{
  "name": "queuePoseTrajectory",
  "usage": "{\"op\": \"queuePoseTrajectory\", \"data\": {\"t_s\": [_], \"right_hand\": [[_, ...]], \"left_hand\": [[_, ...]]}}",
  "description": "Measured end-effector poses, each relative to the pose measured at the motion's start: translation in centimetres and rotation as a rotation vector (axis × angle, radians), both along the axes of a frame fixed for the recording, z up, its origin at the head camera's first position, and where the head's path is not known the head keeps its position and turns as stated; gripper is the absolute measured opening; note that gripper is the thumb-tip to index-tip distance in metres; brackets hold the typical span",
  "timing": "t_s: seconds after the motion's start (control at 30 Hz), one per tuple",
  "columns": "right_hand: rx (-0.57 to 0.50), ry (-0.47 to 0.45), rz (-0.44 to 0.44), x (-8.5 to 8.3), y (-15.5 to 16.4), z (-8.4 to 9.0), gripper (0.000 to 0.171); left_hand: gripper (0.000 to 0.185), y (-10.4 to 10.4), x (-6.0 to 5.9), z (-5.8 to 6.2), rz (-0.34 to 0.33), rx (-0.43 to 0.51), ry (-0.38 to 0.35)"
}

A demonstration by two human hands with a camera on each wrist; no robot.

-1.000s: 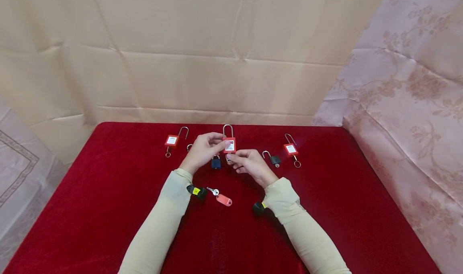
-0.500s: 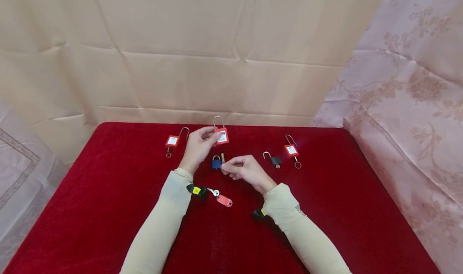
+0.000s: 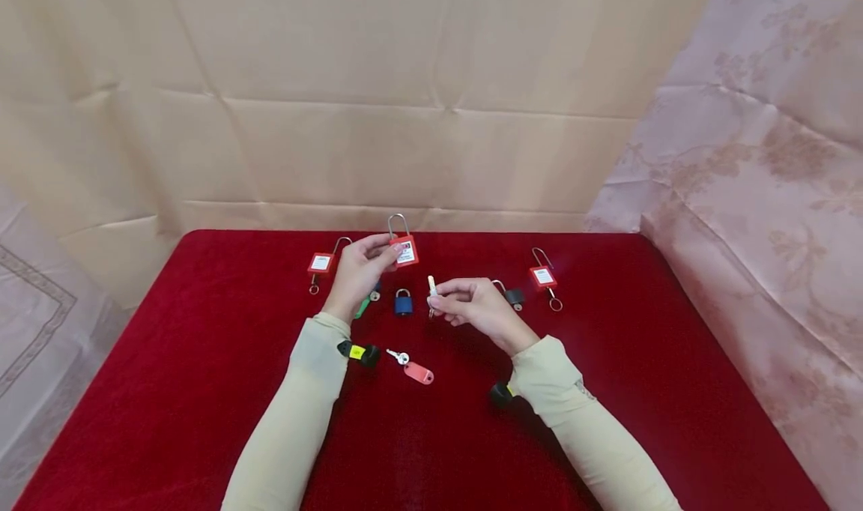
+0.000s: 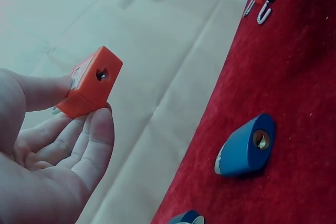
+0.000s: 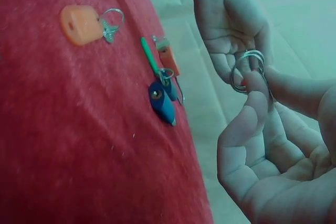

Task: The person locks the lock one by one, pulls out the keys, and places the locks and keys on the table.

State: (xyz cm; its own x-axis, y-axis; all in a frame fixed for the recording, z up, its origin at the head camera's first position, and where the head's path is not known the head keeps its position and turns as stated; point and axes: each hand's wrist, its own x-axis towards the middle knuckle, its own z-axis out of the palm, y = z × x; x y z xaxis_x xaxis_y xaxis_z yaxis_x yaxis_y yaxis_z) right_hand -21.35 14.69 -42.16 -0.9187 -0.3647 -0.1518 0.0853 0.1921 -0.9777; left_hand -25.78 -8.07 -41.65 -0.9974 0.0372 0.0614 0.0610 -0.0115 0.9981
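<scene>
My left hand [image 3: 357, 275] holds a red padlock [image 3: 405, 252] with a white label, raised above the table, shackle pointing up. Its bare keyhole shows in the underside in the left wrist view, where thumb and fingers pinch the orange-looking body [image 4: 92, 85]. Between thumb and forefinger, my right hand [image 3: 479, 310] pinches a key [image 3: 432, 282], blade upward, apart from the padlock. The key's ring [image 5: 253, 52] shows at those fingertips in the right wrist view; the blade is hard to make out there. Below and between the hands, a blue padlock [image 3: 403, 305] rests on the table.
A red padlock [image 3: 321, 263] lies at left, another red padlock [image 3: 542, 277] at right beside a dark padlock [image 3: 515, 298]. A key [image 3: 401, 358] with a pink tag [image 3: 419, 374] lies nearer. A green tag [image 3: 362, 307] is partly behind my left hand. Red cloth [image 3: 431, 451] covers the table.
The right hand has drawn the key down from the red padlock's underside, then moved slightly right. My left hand has shifted up and left with the padlock, uncovering the blue padlock.
</scene>
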Motion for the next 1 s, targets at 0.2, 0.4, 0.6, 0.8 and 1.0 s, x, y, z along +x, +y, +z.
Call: {"op": "queuePoseTrajectory", "data": {"t_s": [0.2,0.4,0.6,0.8,1.0], "right_hand": [[0.026,0.003,0.013,0.3,1.1,-0.4,0.025],[0.075,0.017,0.059,0.8,1.9,-0.8,0.021],[0.128,0.039,0.095,1.0,2.2,-1.6,0.021],[0.157,0.011,0.139,1.1,1.9,-2.6,0.021],[0.186,0.000,0.144,1.3,1.4,-3.8,0.025]], "left_hand": [[0.042,1.0,-0.1,-0.3,-0.078,-0.081,-0.012],[0.042,1.9,-0.8,-0.1,-0.146,-0.173,-0.016],[0.042,2.4,-1.1,-0.2,-0.175,-0.159,-0.045],[0.046,2.7,-1.3,-0.7,-0.204,-0.142,-0.058],[0.048,2.9,-1.2,-0.9,-0.208,-0.134,-0.077]]}}
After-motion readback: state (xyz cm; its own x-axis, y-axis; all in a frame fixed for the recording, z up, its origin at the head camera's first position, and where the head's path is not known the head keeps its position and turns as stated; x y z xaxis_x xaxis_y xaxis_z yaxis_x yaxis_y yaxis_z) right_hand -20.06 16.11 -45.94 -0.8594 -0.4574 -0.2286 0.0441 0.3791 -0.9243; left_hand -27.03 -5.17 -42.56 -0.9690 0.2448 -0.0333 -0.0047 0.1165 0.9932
